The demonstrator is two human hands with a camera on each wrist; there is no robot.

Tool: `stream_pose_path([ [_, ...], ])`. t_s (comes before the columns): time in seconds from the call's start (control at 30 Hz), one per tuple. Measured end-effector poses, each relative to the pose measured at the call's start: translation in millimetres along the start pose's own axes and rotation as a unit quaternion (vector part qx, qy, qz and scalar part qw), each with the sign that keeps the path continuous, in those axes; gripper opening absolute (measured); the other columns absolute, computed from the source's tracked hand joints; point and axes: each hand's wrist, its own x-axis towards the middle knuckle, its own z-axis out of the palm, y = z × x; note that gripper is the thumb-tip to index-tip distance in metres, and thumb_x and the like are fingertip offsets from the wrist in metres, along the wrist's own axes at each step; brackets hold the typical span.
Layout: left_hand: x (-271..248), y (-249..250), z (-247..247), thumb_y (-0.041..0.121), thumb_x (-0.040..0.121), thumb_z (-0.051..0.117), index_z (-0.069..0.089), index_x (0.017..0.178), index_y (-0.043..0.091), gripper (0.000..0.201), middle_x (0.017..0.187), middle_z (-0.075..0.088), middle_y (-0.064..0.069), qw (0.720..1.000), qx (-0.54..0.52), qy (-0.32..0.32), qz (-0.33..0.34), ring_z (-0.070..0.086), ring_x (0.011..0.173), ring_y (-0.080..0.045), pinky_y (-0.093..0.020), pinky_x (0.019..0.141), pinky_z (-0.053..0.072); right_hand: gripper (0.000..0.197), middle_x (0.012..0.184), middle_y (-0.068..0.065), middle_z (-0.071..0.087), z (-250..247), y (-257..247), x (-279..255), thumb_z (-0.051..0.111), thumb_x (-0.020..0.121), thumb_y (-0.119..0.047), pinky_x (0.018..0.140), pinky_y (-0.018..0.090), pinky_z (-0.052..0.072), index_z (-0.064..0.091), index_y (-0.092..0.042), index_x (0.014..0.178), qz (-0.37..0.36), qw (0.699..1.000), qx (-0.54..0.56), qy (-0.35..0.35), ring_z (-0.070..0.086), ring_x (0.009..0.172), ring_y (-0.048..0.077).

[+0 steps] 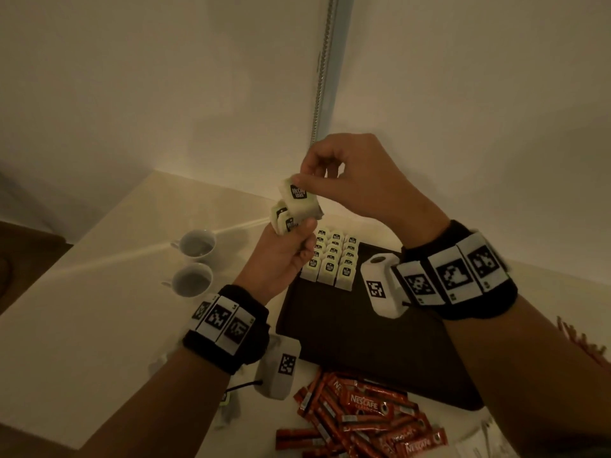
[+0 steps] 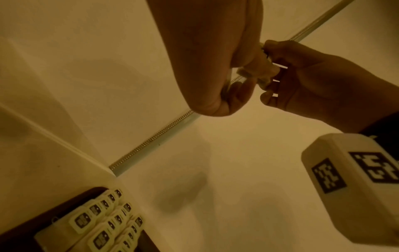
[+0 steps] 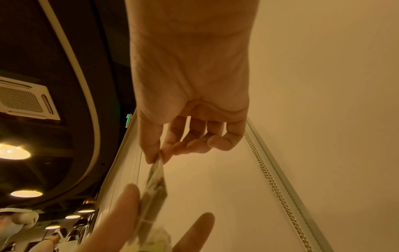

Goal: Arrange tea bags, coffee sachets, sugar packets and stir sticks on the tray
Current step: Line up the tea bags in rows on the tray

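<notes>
Right hand [image 1: 347, 180] pinches one tea bag [image 1: 295, 190] atop the stack [image 1: 285, 219] gripped in left hand [image 1: 281, 256]. Tray [image 1: 363, 328] rows [image 1: 334, 259] lie directly below, right hand nearer

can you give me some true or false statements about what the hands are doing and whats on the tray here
1. The right hand pinches one tea bag between thumb and fingers. True.
2. The left hand holds nothing. False: it grips a small bunch of tea bags.
3. Tea bags stand in rows at the far end of the dark tray. True.
4. The red coffee sachets are already lined up on the tray. False: they lie in a loose heap on the table, beside the tray's near edge.
5. Two white cups sit on the table left of the tray. True.
</notes>
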Motion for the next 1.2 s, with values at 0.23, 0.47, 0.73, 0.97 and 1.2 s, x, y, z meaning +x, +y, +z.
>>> stream_pose_path([
  [0.23, -2, 2, -1, 0.017, 0.071, 0.066, 0.059, 0.084, 0.015, 0.016, 0.066, 0.055, 0.003, 0.998, 0.011, 0.047, 0.041, 0.047, 0.051, -0.006, -0.017, 0.045, 0.039, 0.012, 0.075, -0.002, 0.067, -2, 9, -4, 0.071, 0.082, -0.026, 0.069, 0.019, 0.049, 0.069, -0.014, 0.083, 0.059, 0.996, 0.073, 0.008, 0.059, 0.067, 0.006],
  [0.47, -4, 7, -10, 0.016, 0.077, 0.070, 0.068, 0.086, 0.028, 0.015, 0.061, 0.055, 0.003, 0.978, 0.159, 0.080, 0.106, 0.045, 0.051, -0.010, -0.022, 0.047, 0.040, 0.009, 0.070, -0.006, 0.063, 7, 20, -13, 0.071, 0.082, -0.015, 0.055, 0.011, 0.045, 0.066, -0.023, 0.084, 0.118, 0.986, 0.110, -0.045, 0.057, 0.058, -0.001],
  [0.73, -5, 4, -12, 0.015, 0.079, 0.069, 0.064, 0.083, 0.023, 0.010, 0.057, 0.051, 0.004, 0.978, 0.138, 0.114, 0.109, 0.045, 0.051, -0.010, -0.022, 0.047, 0.039, 0.012, 0.084, 0.004, 0.066, 8, 20, -10, 0.068, 0.084, -0.010, 0.064, 0.031, 0.057, 0.069, -0.015, 0.095, 0.115, 0.984, 0.136, -0.023, 0.067, 0.067, 0.019],
  [0.97, -6, -4, -16, 0.026, 0.074, 0.069, 0.069, 0.077, 0.030, 0.005, 0.060, 0.053, 0.001, 0.983, 0.121, 0.095, 0.097, 0.046, 0.051, -0.010, -0.023, 0.048, 0.039, 0.013, 0.066, -0.014, 0.061, 7, 16, -11, 0.075, 0.078, -0.017, 0.063, 0.010, 0.045, 0.068, -0.020, 0.089, 0.077, 0.996, 0.040, -0.026, 0.059, 0.063, 0.002],
  [1.2, -16, -19, -55, 0.051, 0.081, 0.056, 0.062, 0.093, 0.021, 0.033, 0.070, 0.065, 0.006, 0.972, 0.124, 0.200, 0.004, 0.065, 0.063, -0.012, -0.021, 0.048, 0.035, 0.009, 0.074, -0.016, 0.059, 28, 58, -29, 0.072, 0.080, -0.013, 0.061, 0.002, 0.041, 0.070, -0.014, 0.088, 0.134, 0.989, 0.000, -0.063, 0.056, 0.062, -0.004],
])
